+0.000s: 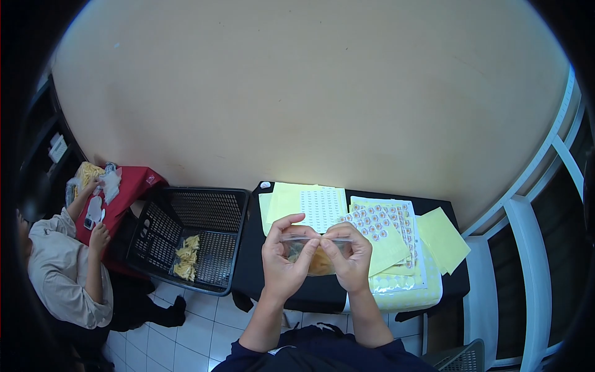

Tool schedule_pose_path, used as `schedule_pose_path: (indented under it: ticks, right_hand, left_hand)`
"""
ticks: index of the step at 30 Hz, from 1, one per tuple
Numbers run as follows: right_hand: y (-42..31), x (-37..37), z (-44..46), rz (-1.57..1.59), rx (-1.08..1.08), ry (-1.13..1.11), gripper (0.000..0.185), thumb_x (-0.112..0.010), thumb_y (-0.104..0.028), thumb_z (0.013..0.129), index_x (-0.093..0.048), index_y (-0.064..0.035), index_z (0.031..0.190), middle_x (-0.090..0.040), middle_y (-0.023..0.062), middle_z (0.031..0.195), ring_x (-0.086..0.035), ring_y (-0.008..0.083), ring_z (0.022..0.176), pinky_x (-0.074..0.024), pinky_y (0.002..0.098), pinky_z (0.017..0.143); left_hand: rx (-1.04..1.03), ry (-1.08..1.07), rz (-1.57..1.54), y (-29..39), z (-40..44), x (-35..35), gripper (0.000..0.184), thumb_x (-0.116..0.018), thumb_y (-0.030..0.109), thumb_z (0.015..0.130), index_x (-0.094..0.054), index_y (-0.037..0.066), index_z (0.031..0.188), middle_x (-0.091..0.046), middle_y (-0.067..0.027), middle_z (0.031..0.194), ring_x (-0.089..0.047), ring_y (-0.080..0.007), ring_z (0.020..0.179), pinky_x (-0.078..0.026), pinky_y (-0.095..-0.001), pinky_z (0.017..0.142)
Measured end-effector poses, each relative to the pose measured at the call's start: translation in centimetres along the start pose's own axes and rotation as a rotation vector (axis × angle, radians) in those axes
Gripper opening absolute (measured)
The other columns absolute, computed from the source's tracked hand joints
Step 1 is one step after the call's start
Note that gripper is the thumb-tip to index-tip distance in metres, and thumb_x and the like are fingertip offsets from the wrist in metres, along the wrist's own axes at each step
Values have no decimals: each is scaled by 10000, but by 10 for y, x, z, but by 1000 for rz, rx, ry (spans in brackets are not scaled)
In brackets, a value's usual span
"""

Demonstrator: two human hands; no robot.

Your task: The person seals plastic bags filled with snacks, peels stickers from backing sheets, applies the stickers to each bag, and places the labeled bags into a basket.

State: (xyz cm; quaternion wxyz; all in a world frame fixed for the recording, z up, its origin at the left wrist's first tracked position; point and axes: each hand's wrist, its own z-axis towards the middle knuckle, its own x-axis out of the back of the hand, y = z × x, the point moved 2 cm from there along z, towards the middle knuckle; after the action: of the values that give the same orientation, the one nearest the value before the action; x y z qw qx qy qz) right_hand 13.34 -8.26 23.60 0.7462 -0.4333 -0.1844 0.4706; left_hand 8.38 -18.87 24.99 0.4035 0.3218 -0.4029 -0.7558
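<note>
A small clear plastic bag (320,265) with yellowish contents hangs between my two hands, above the front of the black-covered table (248,282). My left hand (284,257) pinches its top edge between thumb and fingers. From the other side my right hand (349,255) grips the same edge, and both thumb tips meet near the middle. My fingers partly cover the bag. Behind the hands lie a sheet of small printed labels (322,208) and sheets of round stickers (375,223).
Yellow sheets (443,239) lie at the table's right. Left of the table, a black crate (226,248) holds packs with yellow contents (186,257). Further left, a co-worker (68,266) handles items at a red-covered table (133,186). White railings (517,248) stand at right.
</note>
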Motion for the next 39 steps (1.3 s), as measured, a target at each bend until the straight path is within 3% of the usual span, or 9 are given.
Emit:
schedule_pose_path:
  ticks: [17, 28, 39]
  right_hand:
    - [0, -7, -2, -44, -5, -15, 84, -605, -43, 722, -549, 4, 763, -558, 75, 753, -539, 134, 719, -421, 243, 672]
    - [1, 0, -9, -36, 55, -61, 70, -560, -58, 764, -522, -3, 789, -534, 86, 780, -515, 156, 735, -399, 253, 687]
    - [7, -4, -11, 85, 58, 9, 84, -516, -81, 799, -493, -2, 814, -503, 92, 816, -496, 151, 761, -387, 254, 706]
  left_hand:
    - [-19, 72, -45, -3, -4, 3, 350, -575, -57, 724, -411, -10, 1029, -560, -67, 809, -540, -94, 777, -418, -212, 721]
    - [-28, 1, -77, 1, -4, 5, 654, -628, -30, 677, -284, -58, 1232, -601, -107, 788, -585, -130, 753, -452, -226, 718]
    - [-4, 72, -45, -7, -5, 3, 601, -654, -22, 671, -331, -65, 1176, -602, -66, 728, -570, -93, 720, -430, -196, 695]
